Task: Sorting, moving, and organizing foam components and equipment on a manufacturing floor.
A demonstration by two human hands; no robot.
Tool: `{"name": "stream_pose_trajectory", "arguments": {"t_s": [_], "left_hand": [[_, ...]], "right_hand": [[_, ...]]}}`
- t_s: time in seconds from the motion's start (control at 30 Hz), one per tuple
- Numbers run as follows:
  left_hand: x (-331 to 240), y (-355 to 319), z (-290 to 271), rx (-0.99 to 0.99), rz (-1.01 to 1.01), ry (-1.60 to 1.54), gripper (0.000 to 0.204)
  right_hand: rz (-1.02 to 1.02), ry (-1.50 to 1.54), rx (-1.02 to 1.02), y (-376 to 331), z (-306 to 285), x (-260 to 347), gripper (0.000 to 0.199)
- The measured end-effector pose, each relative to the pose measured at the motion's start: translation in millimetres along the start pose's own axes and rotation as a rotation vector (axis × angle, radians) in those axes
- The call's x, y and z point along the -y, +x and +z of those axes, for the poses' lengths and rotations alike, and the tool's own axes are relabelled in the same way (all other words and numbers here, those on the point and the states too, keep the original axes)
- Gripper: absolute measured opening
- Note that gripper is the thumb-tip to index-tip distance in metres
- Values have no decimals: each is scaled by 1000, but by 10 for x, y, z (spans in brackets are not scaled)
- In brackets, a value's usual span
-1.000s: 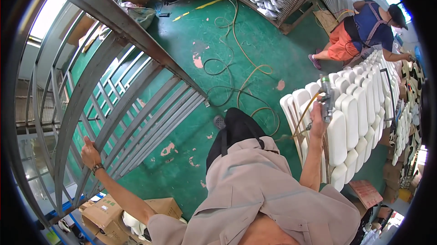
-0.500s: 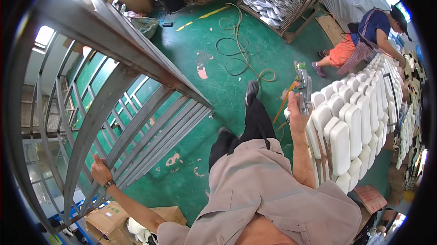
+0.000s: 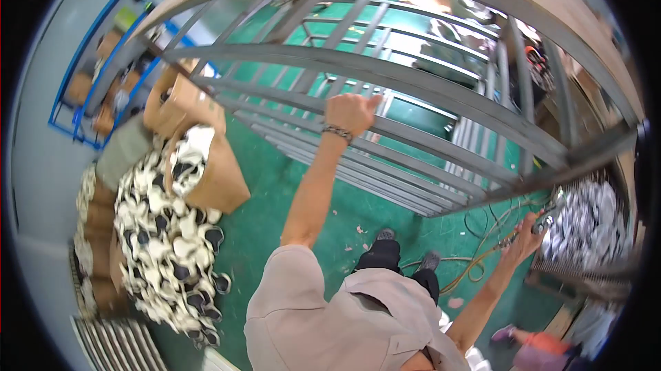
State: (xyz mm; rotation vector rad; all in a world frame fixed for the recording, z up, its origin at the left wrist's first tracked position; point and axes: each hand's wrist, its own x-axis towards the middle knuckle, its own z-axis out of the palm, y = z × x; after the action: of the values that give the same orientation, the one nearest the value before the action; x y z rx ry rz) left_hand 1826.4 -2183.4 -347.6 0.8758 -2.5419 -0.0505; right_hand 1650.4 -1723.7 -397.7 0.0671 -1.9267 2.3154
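Observation:
My left hand (image 3: 351, 113), with a dark bracelet at its wrist, is closed round a bar of a tall grey metal rack (image 3: 413, 138). The rack stretches across the view in front of me, its slats running sideways. Out to the right, my right hand (image 3: 523, 234) grips a metal spray gun (image 3: 549, 219). A yellowish hose (image 3: 476, 268) trails on the floor near that hand. The gun's front end overlaps the silvery pieces behind it, so its outline is partly blurred.
Left of me lies a big heap of white and black padded pieces (image 3: 162, 247) beside an opened cardboard box (image 3: 222, 181). A blue-framed shelf (image 3: 86, 88) stands farther back. At the right is a wire crate of silvery pieces (image 3: 585, 230); a co-worker (image 3: 540, 345) is partly visible lower right.
My view has swung left, so the rack now spans the front and the heap shows. My left hand still holds the rack, my right the spray gun. The white pads have mostly left view.

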Motion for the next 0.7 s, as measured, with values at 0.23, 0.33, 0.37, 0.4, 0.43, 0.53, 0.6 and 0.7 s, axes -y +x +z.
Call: {"name": "stream_pose_trajectory", "arguments": {"t_s": [0.23,0.33,0.37,0.4,0.43,0.53,0.6,0.7], "left_hand": [[-334,-541,-404,-41,-63,-61,64],[-608,-749,-400,-87,-32,-57,61],[-699,-813,-423,-106,-40,-59,61],[-795,-897,-482,-53,-54,-79,60],[-878,-997,-529,-1,-68,-99,59],[-972,-1306,-542,13,-87,-67,37],[-998,-1427,-526,-29,-71,-74,48],[-1155,-1631,-729,-37,-81,-76,59]], "right_hand": [[89,74,206,330,-6,58,37],[30,-178,191,562,-185,-9,45],[13,-171,202,610,-253,-42,45],[70,-120,207,625,-399,-71,44],[126,-69,212,642,-535,-79,43],[151,-47,244,573,-678,-30,42],[150,-12,264,619,-714,-82,42],[154,28,291,714,-830,-153,44]]}}
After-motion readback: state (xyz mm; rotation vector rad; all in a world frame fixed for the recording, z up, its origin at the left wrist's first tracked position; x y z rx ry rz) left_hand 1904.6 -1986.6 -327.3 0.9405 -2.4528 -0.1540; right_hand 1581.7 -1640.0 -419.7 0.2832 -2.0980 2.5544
